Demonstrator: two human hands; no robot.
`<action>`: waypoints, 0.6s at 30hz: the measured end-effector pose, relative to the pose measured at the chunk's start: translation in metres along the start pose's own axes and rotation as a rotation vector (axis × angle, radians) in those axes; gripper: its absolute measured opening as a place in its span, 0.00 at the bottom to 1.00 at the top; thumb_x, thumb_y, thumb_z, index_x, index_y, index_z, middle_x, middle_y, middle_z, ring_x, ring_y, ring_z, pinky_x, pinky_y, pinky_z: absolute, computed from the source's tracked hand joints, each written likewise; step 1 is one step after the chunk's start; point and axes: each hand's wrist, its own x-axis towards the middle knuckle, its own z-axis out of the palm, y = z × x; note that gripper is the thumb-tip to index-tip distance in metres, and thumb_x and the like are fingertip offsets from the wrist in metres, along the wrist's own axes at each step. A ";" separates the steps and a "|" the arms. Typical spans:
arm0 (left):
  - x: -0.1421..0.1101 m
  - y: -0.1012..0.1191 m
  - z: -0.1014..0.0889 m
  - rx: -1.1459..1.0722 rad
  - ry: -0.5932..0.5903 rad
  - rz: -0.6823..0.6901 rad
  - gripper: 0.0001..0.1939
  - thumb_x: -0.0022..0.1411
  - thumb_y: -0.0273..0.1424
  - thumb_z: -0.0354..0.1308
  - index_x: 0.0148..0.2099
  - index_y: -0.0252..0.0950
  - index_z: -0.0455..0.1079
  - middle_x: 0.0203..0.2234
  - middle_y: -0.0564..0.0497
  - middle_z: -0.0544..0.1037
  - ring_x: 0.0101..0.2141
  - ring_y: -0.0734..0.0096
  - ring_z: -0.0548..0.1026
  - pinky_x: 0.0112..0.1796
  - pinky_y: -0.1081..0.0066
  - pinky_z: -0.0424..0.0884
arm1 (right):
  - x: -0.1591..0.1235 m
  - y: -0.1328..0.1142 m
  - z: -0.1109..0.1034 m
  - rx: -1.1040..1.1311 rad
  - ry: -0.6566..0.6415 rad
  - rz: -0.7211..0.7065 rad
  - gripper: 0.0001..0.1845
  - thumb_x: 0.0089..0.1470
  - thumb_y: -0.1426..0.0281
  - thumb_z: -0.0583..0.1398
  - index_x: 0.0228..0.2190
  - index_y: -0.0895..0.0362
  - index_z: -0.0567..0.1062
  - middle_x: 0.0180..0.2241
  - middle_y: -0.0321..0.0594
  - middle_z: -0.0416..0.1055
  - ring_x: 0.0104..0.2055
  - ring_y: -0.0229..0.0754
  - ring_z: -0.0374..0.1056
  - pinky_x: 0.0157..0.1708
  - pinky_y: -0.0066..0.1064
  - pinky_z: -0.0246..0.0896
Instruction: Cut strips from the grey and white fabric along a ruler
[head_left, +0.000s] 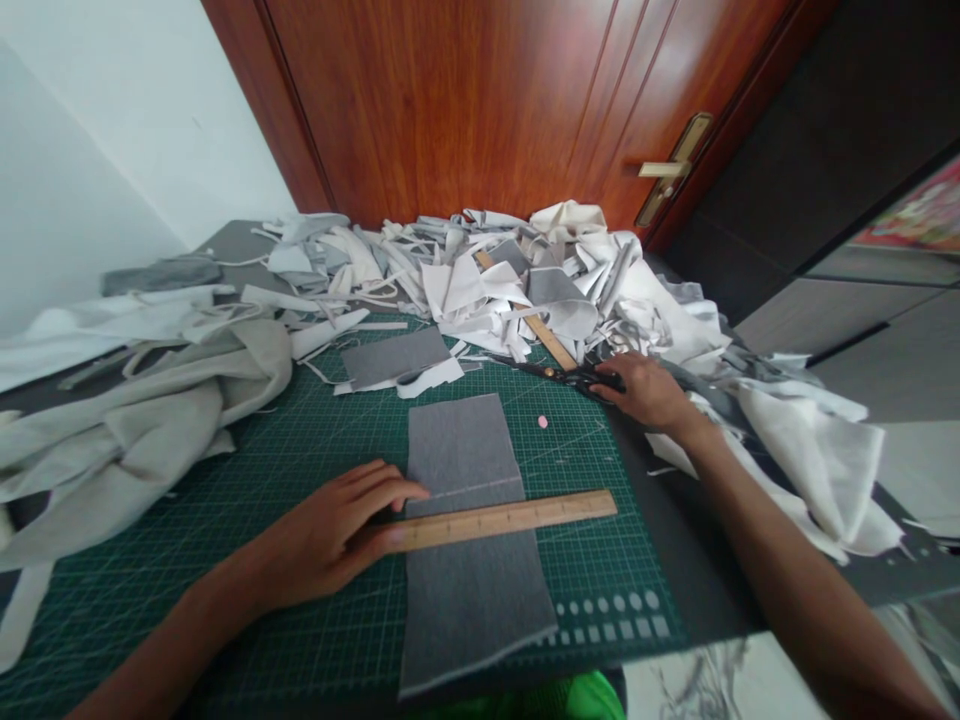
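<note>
A grey piece of fabric (pixel 472 580) lies lengthwise on the green cutting mat (pixel 322 620), with a pale line drawn across its upper part. Across it, just below that line, rests a wooden ruler (pixel 510 520). My left hand (pixel 352 525) grips the ruler's left end at the thumb, and its fingertips reach onto the fabric by the line. Over at the mat's right edge, my right hand (pixel 645 390) is closed on the handles of black scissors (pixel 574 378), whose blades point left. A small pink disc, perhaps chalk (pixel 543 422), sits on the mat below the scissors.
White and grey fabric scraps (pixel 480 290) are heaped along the back, with a second wooden ruler (pixel 551 342) partly under them. Another grey piece (pixel 394 358) lies behind the fabric. Bunched beige cloth (pixel 142 420) covers the left side. A wooden door (pixel 465 110) stands behind.
</note>
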 end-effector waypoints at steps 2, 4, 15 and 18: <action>0.002 -0.003 -0.001 0.000 0.047 -0.028 0.15 0.78 0.30 0.51 0.62 0.43 0.69 0.47 0.49 0.78 0.47 0.64 0.76 0.48 0.69 0.73 | -0.001 -0.002 -0.006 -0.029 -0.002 0.044 0.17 0.62 0.60 0.62 0.45 0.56 0.82 0.45 0.51 0.83 0.47 0.57 0.78 0.45 0.43 0.69; 0.005 -0.005 -0.002 0.006 0.087 -0.053 0.15 0.79 0.31 0.50 0.62 0.42 0.70 0.49 0.48 0.78 0.48 0.64 0.76 0.49 0.68 0.73 | -0.003 -0.002 -0.011 -0.067 0.002 0.092 0.16 0.59 0.61 0.63 0.45 0.53 0.83 0.44 0.47 0.84 0.44 0.55 0.79 0.40 0.41 0.69; 0.023 -0.010 0.006 0.071 0.194 -0.014 0.13 0.77 0.29 0.51 0.56 0.39 0.75 0.49 0.45 0.78 0.51 0.61 0.75 0.54 0.62 0.73 | -0.016 0.023 -0.017 -0.132 0.025 -0.010 0.18 0.57 0.60 0.62 0.46 0.56 0.77 0.44 0.52 0.80 0.49 0.61 0.74 0.49 0.48 0.68; 0.031 -0.015 0.003 0.041 0.181 0.009 0.13 0.78 0.29 0.50 0.54 0.38 0.76 0.48 0.44 0.79 0.51 0.61 0.76 0.54 0.62 0.73 | -0.017 0.021 -0.018 -0.155 0.049 -0.023 0.24 0.55 0.57 0.62 0.50 0.58 0.75 0.47 0.56 0.77 0.51 0.66 0.71 0.51 0.54 0.67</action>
